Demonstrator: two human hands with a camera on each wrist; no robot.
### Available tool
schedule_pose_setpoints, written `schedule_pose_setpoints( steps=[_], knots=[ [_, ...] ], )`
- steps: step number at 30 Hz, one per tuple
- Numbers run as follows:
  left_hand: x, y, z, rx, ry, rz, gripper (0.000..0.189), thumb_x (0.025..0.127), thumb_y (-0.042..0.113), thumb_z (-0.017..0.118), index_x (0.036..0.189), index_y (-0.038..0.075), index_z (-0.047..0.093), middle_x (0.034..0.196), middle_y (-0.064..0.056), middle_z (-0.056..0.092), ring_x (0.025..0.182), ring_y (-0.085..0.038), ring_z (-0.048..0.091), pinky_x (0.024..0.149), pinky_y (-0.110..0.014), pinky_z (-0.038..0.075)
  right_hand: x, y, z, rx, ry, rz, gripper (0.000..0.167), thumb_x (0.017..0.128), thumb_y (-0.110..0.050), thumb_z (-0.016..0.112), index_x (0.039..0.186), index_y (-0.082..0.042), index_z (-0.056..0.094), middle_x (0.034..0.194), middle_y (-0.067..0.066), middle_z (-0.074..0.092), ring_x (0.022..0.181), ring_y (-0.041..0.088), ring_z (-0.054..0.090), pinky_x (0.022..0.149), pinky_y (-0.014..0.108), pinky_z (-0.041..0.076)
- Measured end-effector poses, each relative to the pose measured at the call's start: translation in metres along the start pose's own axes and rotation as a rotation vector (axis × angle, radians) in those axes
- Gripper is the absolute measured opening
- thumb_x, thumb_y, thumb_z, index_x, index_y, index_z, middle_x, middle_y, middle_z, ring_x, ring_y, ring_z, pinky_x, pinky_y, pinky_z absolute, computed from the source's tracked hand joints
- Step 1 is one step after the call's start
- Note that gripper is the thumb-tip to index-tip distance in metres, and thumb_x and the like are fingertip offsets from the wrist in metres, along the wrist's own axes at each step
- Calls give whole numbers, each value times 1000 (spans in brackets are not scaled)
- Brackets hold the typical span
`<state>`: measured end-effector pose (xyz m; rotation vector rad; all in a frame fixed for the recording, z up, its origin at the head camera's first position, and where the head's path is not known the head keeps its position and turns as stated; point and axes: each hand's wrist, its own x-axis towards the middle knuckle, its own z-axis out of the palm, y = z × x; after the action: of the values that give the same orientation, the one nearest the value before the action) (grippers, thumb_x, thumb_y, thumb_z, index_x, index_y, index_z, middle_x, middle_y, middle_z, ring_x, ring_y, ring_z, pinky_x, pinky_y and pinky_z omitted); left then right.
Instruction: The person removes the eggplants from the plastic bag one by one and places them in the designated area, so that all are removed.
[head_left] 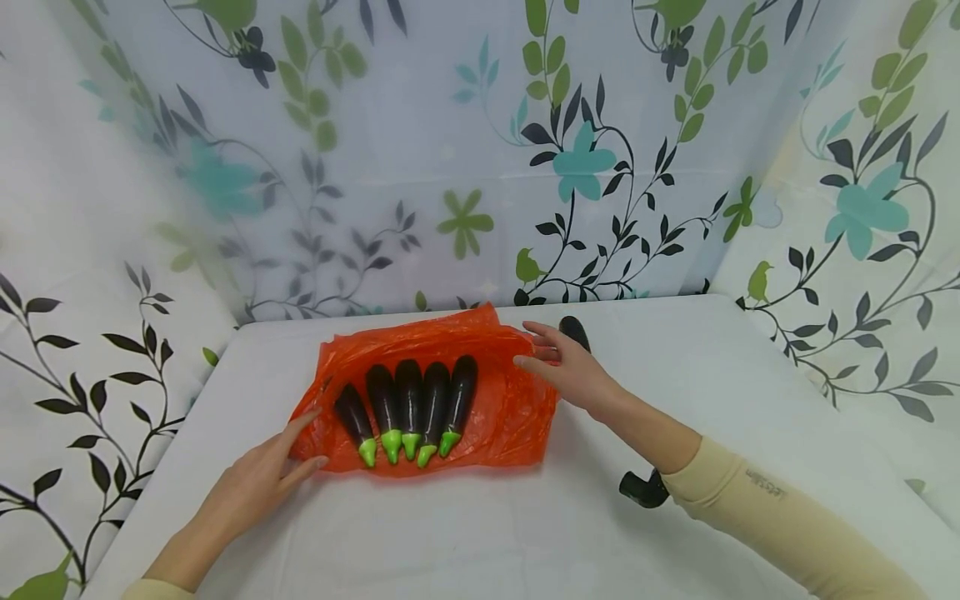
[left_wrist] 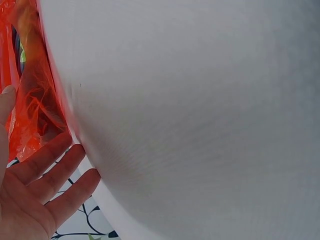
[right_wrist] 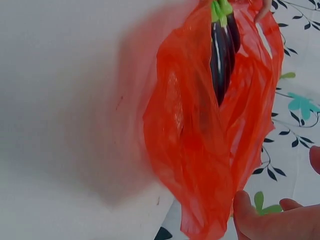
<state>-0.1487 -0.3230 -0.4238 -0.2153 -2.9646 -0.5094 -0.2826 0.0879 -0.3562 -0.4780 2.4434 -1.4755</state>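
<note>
White tabletop [head_left: 450, 533] bears a red bag [head_left: 517, 417] of eggplants [head_left: 409, 400], sleeve lettering [head_left: 765, 482] blurred.

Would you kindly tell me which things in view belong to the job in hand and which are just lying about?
Seem part of the job:
red plastic bag
five eggplants, lying in it
left hand, right hand, at its edges

Apparently just lying about:
dark object beyond the right hand, identity unclear
black object by the right forearm, likewise unclear

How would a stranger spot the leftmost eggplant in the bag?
On the white table lies an orange-red plastic bag, showing five eggplants inside. In the head view, the leftmost eggplant leans furthest left, its dark end lowest of the five.
</note>
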Motion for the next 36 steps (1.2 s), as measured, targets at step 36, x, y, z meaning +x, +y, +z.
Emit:
schedule_pose_setpoints(
  steps=[36],
  knots=[
    [0, 1, 1, 3, 20, 1, 70, 90, 41, 69, 144, 9, 39, 112, -21, 65, 92, -33, 65, 78, -58, 52, 20, 17, 74, -155, -208, 10, 73, 88, -41, 71, 150, -21, 38, 143, 10, 48, 127, 32, 48, 93, 47, 51]
  ],
)
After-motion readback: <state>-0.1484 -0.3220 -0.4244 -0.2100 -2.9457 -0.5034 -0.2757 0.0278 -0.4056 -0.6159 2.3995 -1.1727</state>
